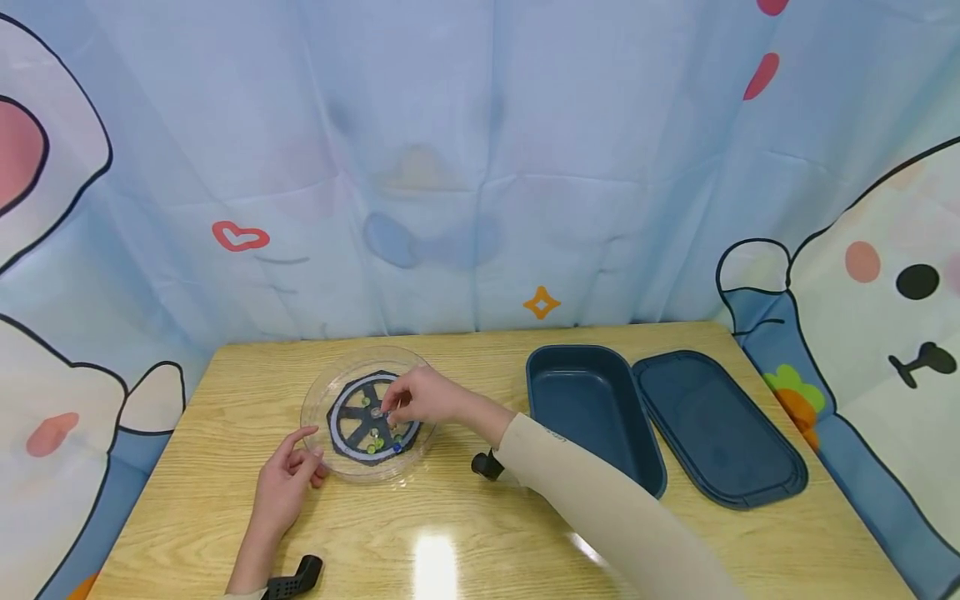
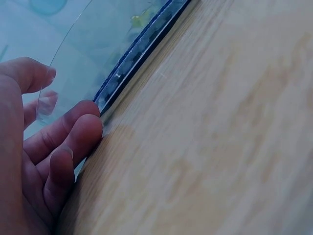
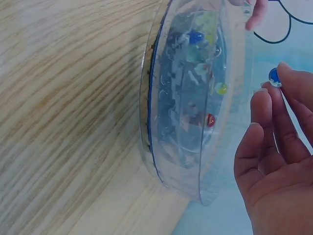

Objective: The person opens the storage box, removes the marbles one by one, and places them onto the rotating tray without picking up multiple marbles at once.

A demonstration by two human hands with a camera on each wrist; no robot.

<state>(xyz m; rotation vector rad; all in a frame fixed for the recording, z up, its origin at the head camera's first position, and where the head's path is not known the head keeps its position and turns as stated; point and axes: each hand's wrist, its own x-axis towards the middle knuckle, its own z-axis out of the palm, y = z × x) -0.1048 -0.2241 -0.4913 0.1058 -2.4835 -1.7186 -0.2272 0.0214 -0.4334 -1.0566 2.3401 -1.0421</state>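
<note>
A clear round dish (image 1: pixel 314 400) stands at the left of the table, with a dark wheel-like pattern with a white ring (image 1: pixel 335 429) at its bottom. Several marbles lie in it, among them a red marble (image 3: pixel 211 120) and a yellow marble (image 3: pixel 221 88). My left hand (image 1: pixel 281 485) grips the near left rim, fingers on both sides of the wall in the left wrist view. Above the dish, my right hand (image 1: pixel 429 395) pinches a blue marble (image 3: pixel 274 77) between thumb and fingertips.
Right of the dish stands a dark blue rectangular box (image 1: pixel 648 425), partly hidden by my right sleeve (image 1: pixel 600 500). A matching flat lid (image 1: pixel 720 429) lies beside it on the wooden table (image 1: pixel 390 542). A printed curtain (image 1: pixel 465 208) hangs behind the far edge.
</note>
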